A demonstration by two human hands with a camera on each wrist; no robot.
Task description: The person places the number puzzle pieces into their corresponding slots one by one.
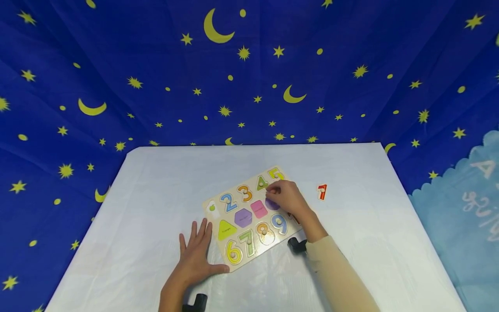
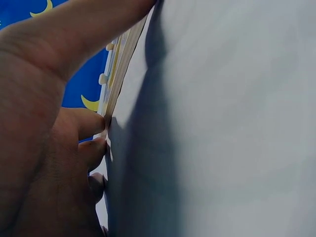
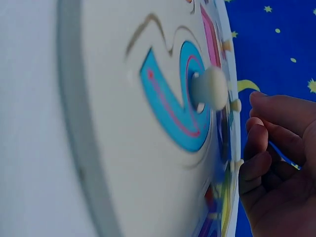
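A wooden number puzzle board [image 1: 269, 247] lies tilted on the table, with knobbed number pieces in it such as the blue 2 [image 1: 228, 202] and green 4 [image 1: 261, 183]. My left hand [image 1: 195, 258] is spread at the board's left side, thumb at the near corner. In the left wrist view, the fingertips are right by the board's edge [image 2: 126, 64]. Over the board's right part, my right hand [image 1: 286, 197] has its fingertips near the 4. Its fingers [image 3: 281, 108] are loosely bent with nothing visible between them, partly covering the purple shape [image 1: 271, 205].
A red number 1 piece [image 1: 322, 191] lies on the white table [image 1: 351, 268], right of the board. The board's upper-left recess shows a green apple picture [image 1: 212, 208]. Black wrist camera mounts [image 1: 297, 245] sit by both wrists. A starry blue cloth [image 1: 257, 78] hangs behind.
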